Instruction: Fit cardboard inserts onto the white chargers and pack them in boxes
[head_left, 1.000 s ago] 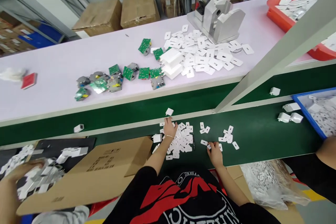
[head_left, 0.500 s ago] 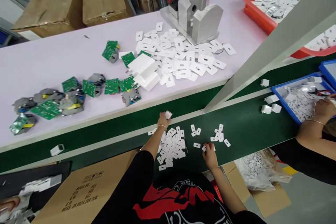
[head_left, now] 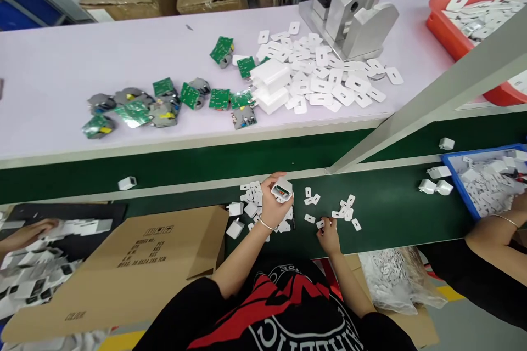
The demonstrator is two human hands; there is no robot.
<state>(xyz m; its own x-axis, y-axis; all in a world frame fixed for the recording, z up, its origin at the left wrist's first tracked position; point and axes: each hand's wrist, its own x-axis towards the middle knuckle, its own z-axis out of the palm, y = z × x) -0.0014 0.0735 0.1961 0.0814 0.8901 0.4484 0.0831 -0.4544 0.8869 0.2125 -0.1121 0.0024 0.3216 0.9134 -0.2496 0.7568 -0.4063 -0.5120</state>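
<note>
My left hand [head_left: 273, 209] is closed around a white charger housing [head_left: 287, 182], raised above a pile of small white slotted plates [head_left: 284, 226]. Its open end faces me, with a green circuit board inside. Lower on the right, the fingers of my right hand [head_left: 329, 237] pinch a single slotted plate [head_left: 320, 224] at the green work surface [head_left: 379, 197]. Loose plates [head_left: 349, 213] lie scattered just beyond that hand. Several white charger housings [head_left: 235, 228] sit left of my left wrist.
Along the raised shelf [head_left: 49, 66] are circuit boards [head_left: 219, 98], white housings [head_left: 269, 79], larger slotted plates [head_left: 321, 85] and a metal fixture [head_left: 362, 16]. A slanted post [head_left: 395, 120] stands ahead. A cardboard box [head_left: 164, 252] is at left; co-workers' hands [head_left: 43, 226] show at both sides.
My left hand has lifted the housing nearer to me, and its open end now shows. The right hand has stayed near the same spot with its plate. My view has turned left.
</note>
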